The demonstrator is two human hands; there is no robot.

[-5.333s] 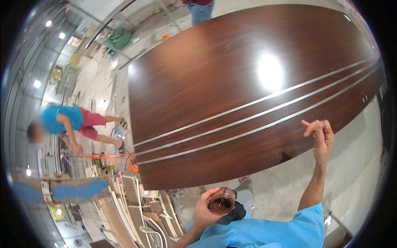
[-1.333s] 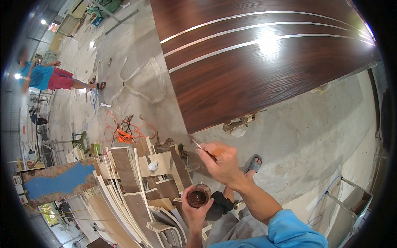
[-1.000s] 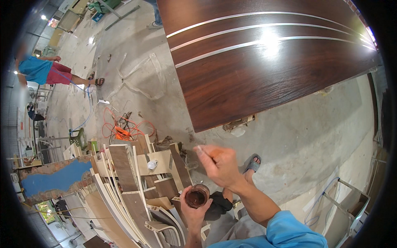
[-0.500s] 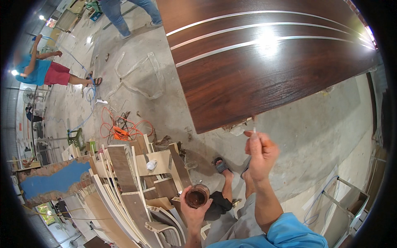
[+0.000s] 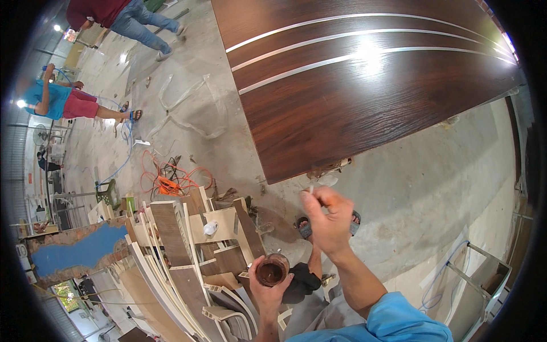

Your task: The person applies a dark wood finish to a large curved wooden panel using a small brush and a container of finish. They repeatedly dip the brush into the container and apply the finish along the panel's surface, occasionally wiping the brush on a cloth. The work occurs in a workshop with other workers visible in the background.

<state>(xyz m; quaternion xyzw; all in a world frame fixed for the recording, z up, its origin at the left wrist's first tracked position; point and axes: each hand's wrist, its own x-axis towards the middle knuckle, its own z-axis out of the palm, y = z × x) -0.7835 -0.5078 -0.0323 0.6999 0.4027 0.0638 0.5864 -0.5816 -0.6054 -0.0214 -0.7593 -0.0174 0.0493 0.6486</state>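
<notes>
My left hand point(image 5: 269, 293) is wrapped round a clear cup point(image 5: 272, 270) with dark brown liquid in it, low in the picture. To its upper right, my right hand point(image 5: 330, 219) is closed in a pinch on a thin white stick point(image 5: 311, 187); most of the stick is hidden by the fingers or too blurred to make out. Beyond that hand lies the near corner of a large dark wood-grain panel point(image 5: 336, 119) with three silvery strips across it. The hand and stick are apart from the panel's edge.
Leaning offcuts and trim strips point(image 5: 188, 256) crowd the left of my legs. An orange cord point(image 5: 168, 185) lies tangled on the concrete floor point(image 5: 196, 154) near clear plastic wrap. Two other people, one in blue jeans point(image 5: 139, 25) and one in red shorts point(image 5: 81, 104), are farther left. A metal frame stands at right point(image 5: 478, 271).
My right hand has drawn back from the panel's edge, moving left and nearer me with the stick. The left hand stays with the cup. The person in jeans has shifted left.
</notes>
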